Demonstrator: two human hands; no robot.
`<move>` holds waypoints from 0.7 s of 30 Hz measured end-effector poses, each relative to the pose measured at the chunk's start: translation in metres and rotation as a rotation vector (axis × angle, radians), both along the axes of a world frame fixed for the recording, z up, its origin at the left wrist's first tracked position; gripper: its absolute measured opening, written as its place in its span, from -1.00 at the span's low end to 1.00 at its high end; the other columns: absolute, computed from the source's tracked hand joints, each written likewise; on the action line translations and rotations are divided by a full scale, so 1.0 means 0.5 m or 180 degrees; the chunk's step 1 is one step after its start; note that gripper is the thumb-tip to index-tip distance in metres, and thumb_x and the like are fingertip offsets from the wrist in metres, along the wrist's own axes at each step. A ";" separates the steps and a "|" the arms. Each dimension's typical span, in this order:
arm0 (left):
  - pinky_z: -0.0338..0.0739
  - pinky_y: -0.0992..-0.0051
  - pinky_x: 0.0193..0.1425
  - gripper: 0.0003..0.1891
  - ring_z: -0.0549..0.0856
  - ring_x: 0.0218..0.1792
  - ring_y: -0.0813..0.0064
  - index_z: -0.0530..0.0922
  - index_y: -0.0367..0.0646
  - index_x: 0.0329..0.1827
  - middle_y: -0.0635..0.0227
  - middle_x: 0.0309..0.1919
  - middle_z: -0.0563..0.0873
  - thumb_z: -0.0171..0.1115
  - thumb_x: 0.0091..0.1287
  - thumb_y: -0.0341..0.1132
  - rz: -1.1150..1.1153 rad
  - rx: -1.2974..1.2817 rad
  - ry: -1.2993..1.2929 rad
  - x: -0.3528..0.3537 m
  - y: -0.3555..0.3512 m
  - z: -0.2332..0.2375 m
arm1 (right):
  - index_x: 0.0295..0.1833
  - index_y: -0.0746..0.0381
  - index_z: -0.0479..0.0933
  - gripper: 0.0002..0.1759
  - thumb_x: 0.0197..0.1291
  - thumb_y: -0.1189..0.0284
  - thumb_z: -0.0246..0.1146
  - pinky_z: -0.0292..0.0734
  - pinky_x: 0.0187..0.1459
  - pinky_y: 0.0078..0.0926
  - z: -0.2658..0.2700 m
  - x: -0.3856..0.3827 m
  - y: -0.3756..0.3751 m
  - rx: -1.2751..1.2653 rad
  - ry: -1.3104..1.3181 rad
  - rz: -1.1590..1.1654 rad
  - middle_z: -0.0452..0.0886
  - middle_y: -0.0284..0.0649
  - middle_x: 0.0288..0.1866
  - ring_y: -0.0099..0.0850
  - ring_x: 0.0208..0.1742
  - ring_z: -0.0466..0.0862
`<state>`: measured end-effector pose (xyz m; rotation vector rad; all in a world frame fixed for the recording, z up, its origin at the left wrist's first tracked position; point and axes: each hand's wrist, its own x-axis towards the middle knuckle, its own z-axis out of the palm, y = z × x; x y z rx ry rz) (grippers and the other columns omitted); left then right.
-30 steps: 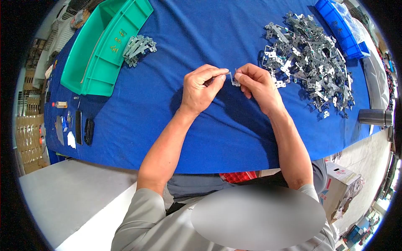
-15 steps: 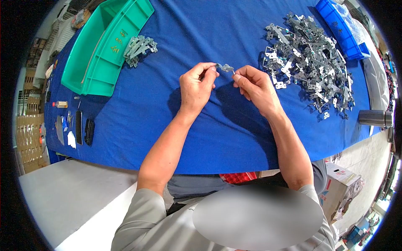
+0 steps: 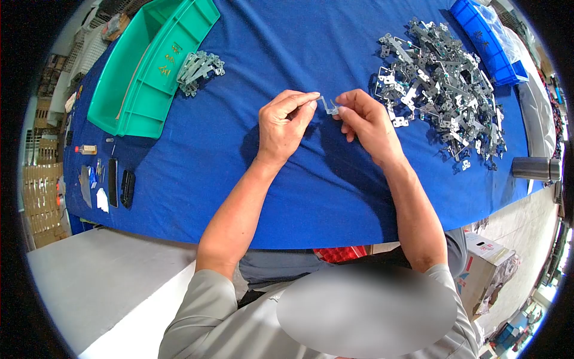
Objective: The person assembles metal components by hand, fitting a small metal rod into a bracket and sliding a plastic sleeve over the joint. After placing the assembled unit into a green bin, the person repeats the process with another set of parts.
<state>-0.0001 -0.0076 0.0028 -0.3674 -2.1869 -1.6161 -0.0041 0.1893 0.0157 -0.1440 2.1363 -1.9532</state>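
Note:
A small bent metal bracket [image 3: 330, 109] is held up over the blue cloth between my two hands. My left hand [image 3: 281, 128] pinches its thin upper end between thumb and forefinger. On the other side, the thumb and fingers of my right hand [image 3: 372, 127] grip the wider end. To the right lies a large loose heap of similar metal brackets [image 3: 445, 90]. A smaller, neater pile of brackets [image 3: 200, 70] rests at the left, against a green plastic bin [image 3: 143, 102].
A blue plastic bin [image 3: 493, 48] with clear plastic in it stands behind the heap. A metal flask [image 3: 532, 169] lies at the right edge. At the left are a black case [image 3: 127, 188], a small red-capped bottle [image 3: 86, 149] and other small items.
The bracket has been turned between my fingers and now hangs lower toward my right hand. My right fingers have shifted their hold; both piles look the same.

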 end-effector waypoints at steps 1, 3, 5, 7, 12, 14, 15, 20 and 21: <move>0.61 0.56 -0.24 -0.84 0.74 -0.32 0.59 0.82 -0.24 -0.06 0.28 -0.24 0.83 0.38 0.35 -0.54 -0.0001 -0.0031 0.0051 0.000 0.001 0.000 | 0.03 0.32 0.63 -0.76 0.50 0.34 0.24 0.58 -0.36 -0.57 0.011 0.001 -0.005 -0.0208 -0.0133 -0.0038 0.65 -0.35 -0.35 -0.60 -0.42 0.60; 0.61 0.56 -0.20 -0.84 0.75 -0.27 0.59 0.82 -0.24 -0.05 0.28 -0.23 0.83 0.38 0.36 -0.54 -0.0056 -0.0107 0.0006 0.001 0.001 0.001 | 0.04 0.32 0.62 -0.74 0.52 0.33 0.23 0.58 -0.37 -0.58 0.016 0.002 -0.006 -0.0396 -0.0274 -0.0016 0.64 -0.36 -0.36 -0.60 -0.42 0.60; 0.61 0.57 -0.10 -0.84 0.76 -0.18 0.59 0.82 -0.23 -0.03 0.29 -0.19 0.83 0.38 0.38 -0.52 -0.0159 -0.0198 -0.0186 0.006 -0.001 0.005 | 0.06 0.31 0.62 -0.73 0.54 0.31 0.21 0.56 -0.38 -0.61 0.013 0.000 -0.001 -0.0355 -0.0291 0.0109 0.63 -0.37 -0.37 -0.61 -0.42 0.59; 0.62 0.56 -0.12 -0.83 0.76 -0.20 0.59 0.82 -0.23 -0.03 0.30 -0.18 0.83 0.37 0.38 -0.53 -0.0276 -0.0148 -0.0219 0.008 -0.001 0.004 | 0.04 0.29 0.61 -0.75 0.53 0.31 0.22 0.52 -0.40 -0.63 0.006 -0.004 0.006 -0.0245 -0.0326 0.0213 0.62 -0.38 -0.38 -0.64 -0.42 0.57; 0.62 0.58 -0.20 -0.84 0.75 -0.25 0.61 0.82 -0.23 -0.05 0.31 -0.21 0.83 0.37 0.38 -0.53 -0.0393 -0.0178 -0.0208 0.008 0.000 0.006 | -0.04 0.25 0.60 -0.78 0.53 0.30 0.23 0.36 -0.49 -0.67 0.002 -0.003 0.008 -0.0219 -0.0180 0.0046 0.60 -0.41 -0.40 -0.69 -0.48 0.49; 0.61 0.59 -0.25 -0.85 0.75 -0.30 0.64 0.81 -0.23 -0.04 0.33 -0.23 0.84 0.35 0.41 -0.50 -0.0420 -0.0269 -0.0054 0.005 0.000 0.000 | -0.07 0.24 0.59 -0.79 0.53 0.30 0.24 0.31 -0.52 -0.68 -0.007 -0.002 0.001 -0.0376 0.0021 -0.0301 0.59 -0.41 -0.40 -0.71 -0.50 0.45; 0.61 0.59 -0.27 -0.85 0.74 -0.32 0.64 0.81 -0.24 -0.02 0.33 -0.24 0.84 0.34 0.43 -0.47 -0.0271 -0.0161 -0.0259 0.006 0.001 -0.005 | -0.07 0.24 0.59 -0.79 0.53 0.30 0.24 0.31 -0.52 -0.68 -0.006 -0.003 0.002 -0.0430 0.0024 -0.0300 0.59 -0.41 -0.40 -0.71 -0.49 0.45; 0.63 0.62 -0.35 -0.80 0.72 -0.42 0.68 0.75 -0.25 0.05 0.33 -0.27 0.84 0.28 0.53 -0.35 0.0241 0.0688 -0.1189 0.002 0.000 -0.012 | -0.08 0.28 0.61 -0.79 0.50 0.34 0.26 0.41 -0.40 -0.65 0.014 0.004 0.000 -0.0176 -0.0005 0.0039 0.62 -0.39 -0.37 -0.68 -0.42 0.52; 0.63 0.63 -0.35 -0.80 0.72 -0.42 0.68 0.75 -0.26 0.06 0.32 -0.27 0.84 0.28 0.53 -0.35 0.0230 0.0653 -0.1187 0.003 0.001 -0.009 | -0.08 0.29 0.62 -0.79 0.50 0.34 0.26 0.44 -0.38 -0.64 0.016 0.007 -0.003 -0.0091 0.0056 0.0135 0.63 -0.39 -0.36 -0.67 -0.41 0.53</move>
